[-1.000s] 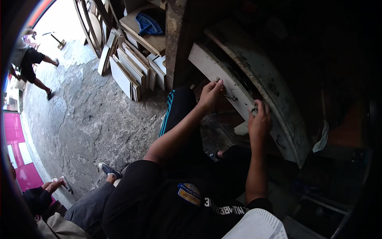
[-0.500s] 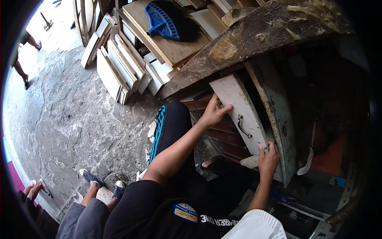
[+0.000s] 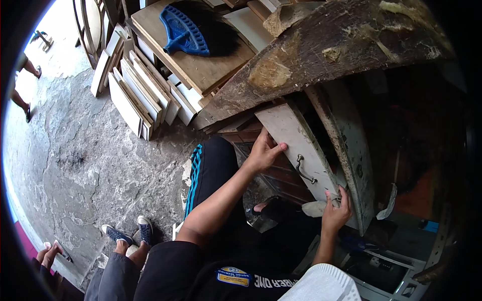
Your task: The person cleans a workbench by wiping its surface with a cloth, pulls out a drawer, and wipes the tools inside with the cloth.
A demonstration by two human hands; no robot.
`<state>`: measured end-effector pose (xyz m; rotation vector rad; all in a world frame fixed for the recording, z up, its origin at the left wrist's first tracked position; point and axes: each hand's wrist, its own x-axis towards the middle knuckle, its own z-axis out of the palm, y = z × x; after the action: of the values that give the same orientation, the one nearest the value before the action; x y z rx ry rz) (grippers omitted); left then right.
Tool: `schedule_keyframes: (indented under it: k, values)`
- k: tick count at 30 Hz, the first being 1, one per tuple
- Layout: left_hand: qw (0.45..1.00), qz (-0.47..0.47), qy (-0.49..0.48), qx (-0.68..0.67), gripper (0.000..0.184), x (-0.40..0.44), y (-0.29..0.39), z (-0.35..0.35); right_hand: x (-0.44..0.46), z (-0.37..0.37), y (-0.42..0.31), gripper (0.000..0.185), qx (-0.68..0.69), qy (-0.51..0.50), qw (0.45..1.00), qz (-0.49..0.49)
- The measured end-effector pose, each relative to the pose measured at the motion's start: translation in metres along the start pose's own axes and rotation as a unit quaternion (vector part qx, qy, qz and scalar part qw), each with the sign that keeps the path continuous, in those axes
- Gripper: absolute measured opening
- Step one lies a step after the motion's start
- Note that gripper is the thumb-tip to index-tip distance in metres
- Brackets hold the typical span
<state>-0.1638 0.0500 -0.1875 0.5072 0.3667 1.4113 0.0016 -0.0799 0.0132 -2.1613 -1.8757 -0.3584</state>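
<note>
Two sneakers (image 3: 145,232), lower left; one blue broom (image 3: 185,32), upper left; my left hand (image 3: 264,153) grasping one panel (image 3: 288,128), right of centre, with one handle (image 3: 301,169); my right hand (image 3: 335,214) curled at its lower corner, whether gripping I cannot tell.

Pale panel (image 3: 293,143), off-white, face scuffed and smudged; edge darker, rough. I read it as tilted, running from upper left to lower right in my head view. Curved metal handle (image 3: 300,171), dull bronze tone, on its face, lying roughly along the panel's length. Panel sits just beside a worn, mottled board (image 3: 353,142), dark gap between them. Lower end partly hidden from me.
</note>
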Motion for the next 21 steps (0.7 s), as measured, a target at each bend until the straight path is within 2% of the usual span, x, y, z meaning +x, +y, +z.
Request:
schedule_keyframes:
  k: [1,3,6,10,13,15,21]
  values:
    - [1.000,-0.006,-0.002,0.003,0.064,0.002,-0.002,0.001,0.000,0.004,0.002,0.036,0.001,-0.001,1.000,0.006]
    - [0.997,0.049,0.020,0.063,0.062,0.007,-0.006,0.002,-0.002,0.013,0.008,0.037,0.001,0.056,0.998,-0.015]
    - [0.998,0.013,0.027,0.051,0.061,0.014,0.001,0.008,0.005,0.013,0.009,0.035,-0.026,0.057,0.998,-0.011]
    - [0.989,0.069,0.023,0.127,0.061,0.019,-0.008,-0.001,-0.005,0.020,0.027,0.026,0.010,0.159,0.987,-0.008]
    - [0.996,0.072,0.015,0.059,0.062,0.019,-0.012,0.001,0.001,0.017,0.022,0.021,0.014,0.149,0.989,0.004]
    - [0.998,0.045,0.011,0.046,0.061,0.017,-0.012,0.001,-0.002,0.025,0.032,0.027,0.021,0.179,0.983,-0.032]
    - [0.997,0.023,0.034,0.062,0.053,0.013,-0.011,0.003,-0.024,0.014,0.053,0.044,0.057,0.201,0.976,0.060]
